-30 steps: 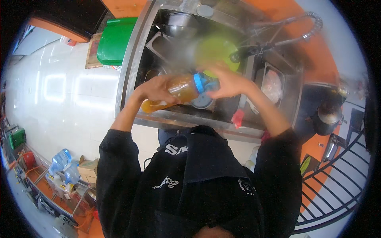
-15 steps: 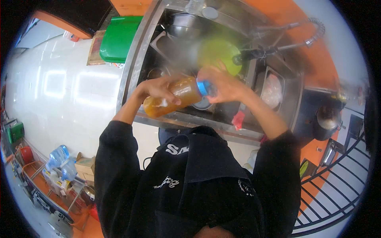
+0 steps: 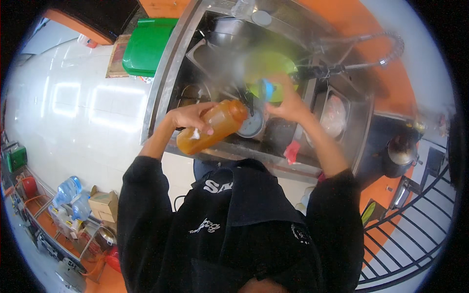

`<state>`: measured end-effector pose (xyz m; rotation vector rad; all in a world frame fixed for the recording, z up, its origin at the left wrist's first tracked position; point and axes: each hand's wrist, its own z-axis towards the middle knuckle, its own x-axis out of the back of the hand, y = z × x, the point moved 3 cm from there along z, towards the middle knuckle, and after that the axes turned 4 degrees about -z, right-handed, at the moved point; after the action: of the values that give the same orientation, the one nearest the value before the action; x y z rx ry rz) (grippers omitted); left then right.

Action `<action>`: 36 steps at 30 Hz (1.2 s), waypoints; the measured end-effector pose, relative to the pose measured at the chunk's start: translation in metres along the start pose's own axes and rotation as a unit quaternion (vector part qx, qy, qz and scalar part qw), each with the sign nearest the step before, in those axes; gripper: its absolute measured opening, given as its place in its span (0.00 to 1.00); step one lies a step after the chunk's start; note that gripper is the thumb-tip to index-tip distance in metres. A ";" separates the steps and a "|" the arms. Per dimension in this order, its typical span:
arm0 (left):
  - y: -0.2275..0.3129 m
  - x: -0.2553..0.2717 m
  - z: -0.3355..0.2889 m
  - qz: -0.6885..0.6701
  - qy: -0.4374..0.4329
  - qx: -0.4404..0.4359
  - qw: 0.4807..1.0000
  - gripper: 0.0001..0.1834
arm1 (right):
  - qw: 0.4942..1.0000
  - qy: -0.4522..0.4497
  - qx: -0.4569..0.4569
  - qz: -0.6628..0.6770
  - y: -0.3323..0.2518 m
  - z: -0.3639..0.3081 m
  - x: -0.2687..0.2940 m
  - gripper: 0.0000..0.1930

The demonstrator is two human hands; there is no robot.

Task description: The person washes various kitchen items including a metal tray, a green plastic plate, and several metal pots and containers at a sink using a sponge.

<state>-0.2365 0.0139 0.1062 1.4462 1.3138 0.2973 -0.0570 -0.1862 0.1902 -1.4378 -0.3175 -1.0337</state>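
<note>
- Two bare hands on two parts: left hand (image 3: 188,116) has the translucent amber plastic bottle (image 3: 221,122), right hand (image 3: 288,105) has the bright-blue round cap (image 3: 267,90).
- Bottle: tilted over the near side of the stainless-steel sink (image 3: 160,80), neck toward the right hand, base toward the person's left. Cap is off, apart from the neck.
- Left fingers: wrapped round the body, thumb on the near side. Right fingers: closed round the cap; exact fingertip contact too blurred to tell.
- Handling guess: light if empty, but can't tell tint from contents. Wall probably semi-stiff, gives a bit under squeeze, unlikely to break. White suds-like patch (image 3: 196,134) on it, so likely slippery.
- Best hold: mid-body with thumb opposed, clear of the patch; cap by its rim.
- Around: lime-green round bowl (image 3: 261,61) behind the cap, rectangular metal pan (image 3: 199,54) at far left of the basin, pale grey round dish (image 3: 251,127) just beyond the bottle neck.
- In the way: black faucet sprayer (image 3: 317,72) near the bowl, close behind the right hand. Haze blurs the basin's middle.
- Right side: pinkish-red cloth (image 3: 291,152) near the front edge, clear plastic bag (image 3: 334,115) in a steel tray.
</note>
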 end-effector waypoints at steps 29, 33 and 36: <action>0.005 0.011 -0.007 0.035 0.353 -0.143 0.924 0.46 | 0.775 0.288 -0.472 0.306 0.233 0.087 -0.087 0.48; 0.011 0.019 0.004 0.039 0.365 -0.138 0.920 0.45 | 0.897 0.234 -0.371 0.051 0.215 0.045 -0.117 0.34; 0.019 0.025 0.024 0.065 0.372 -0.160 0.912 0.46 | 0.791 0.319 -0.519 0.060 0.227 -0.045 -0.135 0.25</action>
<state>-0.1991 0.0259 0.1019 1.1680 1.6583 1.1875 0.0162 -0.2168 -0.0656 -1.8692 0.9862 -1.6163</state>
